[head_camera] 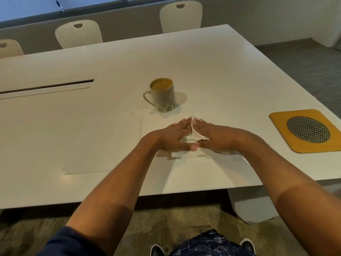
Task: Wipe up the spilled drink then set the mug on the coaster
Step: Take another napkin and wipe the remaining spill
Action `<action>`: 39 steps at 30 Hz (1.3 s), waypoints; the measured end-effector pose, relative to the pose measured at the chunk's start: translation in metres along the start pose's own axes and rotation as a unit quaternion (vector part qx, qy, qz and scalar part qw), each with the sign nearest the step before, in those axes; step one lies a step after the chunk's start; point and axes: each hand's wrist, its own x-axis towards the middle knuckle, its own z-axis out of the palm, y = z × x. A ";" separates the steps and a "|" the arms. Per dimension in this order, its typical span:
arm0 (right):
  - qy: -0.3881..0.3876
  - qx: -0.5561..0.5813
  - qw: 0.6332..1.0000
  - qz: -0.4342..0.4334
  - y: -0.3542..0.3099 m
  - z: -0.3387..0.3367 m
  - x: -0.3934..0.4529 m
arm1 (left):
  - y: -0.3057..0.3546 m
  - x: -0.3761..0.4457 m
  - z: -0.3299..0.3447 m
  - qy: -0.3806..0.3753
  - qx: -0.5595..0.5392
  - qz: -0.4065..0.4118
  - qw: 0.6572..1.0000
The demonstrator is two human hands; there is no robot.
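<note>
A pale mug [163, 95] with a leaf pattern and a brown drink stands upright on the white table [212, 67], handle to the left. Just in front of it my left hand [174, 137] and my right hand [212, 136] lie side by side, pressing a white crumpled napkin [190, 145] flat on the table. A fold of the napkin sticks up between my fingertips. The coaster [306, 131], a yellow-orange square with a round black-and-white mesh centre, lies at the right near the table's edge. Any spill is hidden under the napkin and my hands.
A flat white sheet [103, 145] lies on the table left of my hands. A long cable slot [46, 86] runs across the table's left. Several white perforated chairs [79, 34] stand along the far side. The table's right edge drops to grey floor.
</note>
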 end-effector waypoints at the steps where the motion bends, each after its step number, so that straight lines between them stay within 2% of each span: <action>1: 0.014 0.003 1.000 -0.004 -0.004 0.002 0.003 | -0.002 -0.002 0.000 0.007 0.000 -0.002 1.000; 10: 0.128 -0.007 0.992 -0.021 -0.036 0.017 0.037 | -0.031 -0.016 -0.003 0.060 0.026 -0.081 0.995; 21: 0.139 -0.025 0.988 -0.060 -0.060 0.015 0.066 | -0.045 -0.017 -0.002 0.076 0.045 -0.203 0.975; 29: 0.133 -0.022 0.988 -0.070 -0.059 0.010 0.072 | -0.044 -0.016 -0.010 0.063 0.028 -0.209 0.975; 39: 0.139 -0.025 0.989 -0.043 -0.054 0.005 0.068 | -0.036 -0.014 -0.011 0.064 0.011 -0.198 0.978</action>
